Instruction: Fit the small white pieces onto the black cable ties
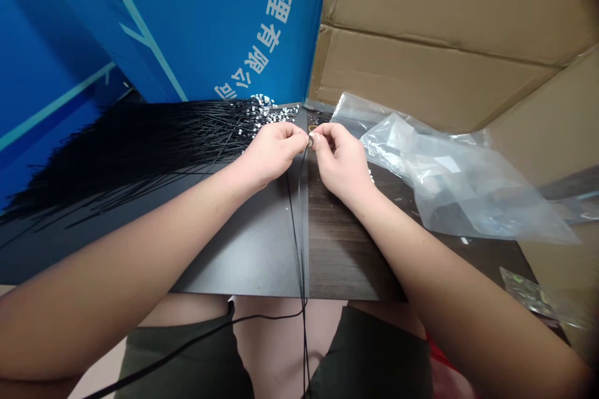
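Note:
My left hand (275, 151) and my right hand (342, 161) meet above the middle of the table, thumbs and forefingers pinched, fingertips almost touching. Thin black wires (294, 230) run down from between them, over the table's front edge and between the legs. The left fingers close on the upper end of a wire. A tiny pale piece (311, 139) shows at the right fingertips; its kind is too small to tell. Left of my hands lies a large bundle of thin black wires (154, 137), with small white end pieces (266, 111) facing my left hand.
The tabletop is dark grey at left (243, 255) and wood-grained at right (350, 255). Clear plastic bags (472, 187) lie at right, with small white scraps nearby. A blue printed panel (187, 19) and a cardboard box (435, 6) stand behind. A black cable (187, 344) crosses the lap.

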Demonstrator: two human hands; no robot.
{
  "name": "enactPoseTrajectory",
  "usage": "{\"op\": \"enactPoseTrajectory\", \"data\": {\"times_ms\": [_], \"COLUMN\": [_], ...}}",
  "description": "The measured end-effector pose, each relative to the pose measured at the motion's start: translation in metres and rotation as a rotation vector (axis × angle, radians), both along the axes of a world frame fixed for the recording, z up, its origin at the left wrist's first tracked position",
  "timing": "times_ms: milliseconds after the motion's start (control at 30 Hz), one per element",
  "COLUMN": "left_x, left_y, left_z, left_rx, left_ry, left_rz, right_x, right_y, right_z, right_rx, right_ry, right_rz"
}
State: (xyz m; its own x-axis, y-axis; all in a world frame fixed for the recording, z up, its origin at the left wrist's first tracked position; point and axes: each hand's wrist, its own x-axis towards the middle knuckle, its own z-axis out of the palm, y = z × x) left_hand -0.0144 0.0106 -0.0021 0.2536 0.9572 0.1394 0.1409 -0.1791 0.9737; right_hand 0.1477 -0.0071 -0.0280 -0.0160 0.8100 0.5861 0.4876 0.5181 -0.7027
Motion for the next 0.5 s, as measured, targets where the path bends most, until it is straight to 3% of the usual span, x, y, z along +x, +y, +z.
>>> {"op": "enactPoseTrajectory", "data": {"times_ms": [500], "left_x": [-0.0031], "left_y": [0.0018], "left_z": [-0.0020], "left_rx": [-0.043], "left_ry": [-0.076], "left_rz": [-0.060], "right_x": [0.0021], "right_y": [0.0000], "right_z": [0.0029], "right_rx": [0.094], "right_ry": [-0.121], "right_rz": [-0.021]}}
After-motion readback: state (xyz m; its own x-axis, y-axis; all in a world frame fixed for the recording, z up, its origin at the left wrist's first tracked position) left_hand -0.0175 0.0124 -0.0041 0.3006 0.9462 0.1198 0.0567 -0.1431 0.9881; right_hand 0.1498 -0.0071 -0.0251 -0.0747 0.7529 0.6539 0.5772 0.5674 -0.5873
